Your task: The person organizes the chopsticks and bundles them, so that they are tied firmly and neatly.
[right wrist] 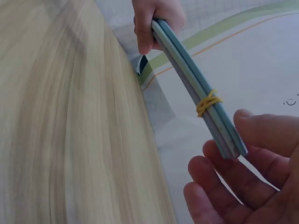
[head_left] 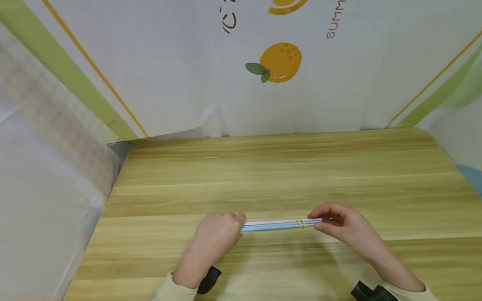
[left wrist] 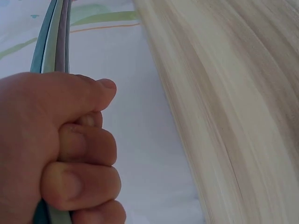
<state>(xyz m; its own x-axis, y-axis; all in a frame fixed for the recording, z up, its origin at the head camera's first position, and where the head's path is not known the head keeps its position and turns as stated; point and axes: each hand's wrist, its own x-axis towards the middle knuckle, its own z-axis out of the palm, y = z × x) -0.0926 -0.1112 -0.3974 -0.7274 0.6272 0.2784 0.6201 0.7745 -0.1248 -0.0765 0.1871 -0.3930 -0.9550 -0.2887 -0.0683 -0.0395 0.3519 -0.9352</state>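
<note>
A bundle of thin pastel sticks [head_left: 270, 225], pink and blue in the head view, is held level above the table. My left hand [head_left: 220, 232] grips its left end; in the left wrist view the fingers of that hand [left wrist: 79, 149] are curled tightly around the sticks [left wrist: 56, 37]. A yellow rubber band [right wrist: 209, 103] is wound around the bundle near its right end. At that end is my right hand [head_left: 346, 225], thumb and fingers spread on either side. In the right wrist view, the sticks' ends reach between its thumb and loosely bent fingers [right wrist: 233, 179].
The wood-grain table [head_left: 269, 172] spreads beneath both hands. A white cloth with orange-fruit prints [head_left: 172, 70] hangs behind its far edge, with more cloth along both sides. Black wrist devices [head_left: 370, 297] sit at the cuffs of the light sleeves.
</note>
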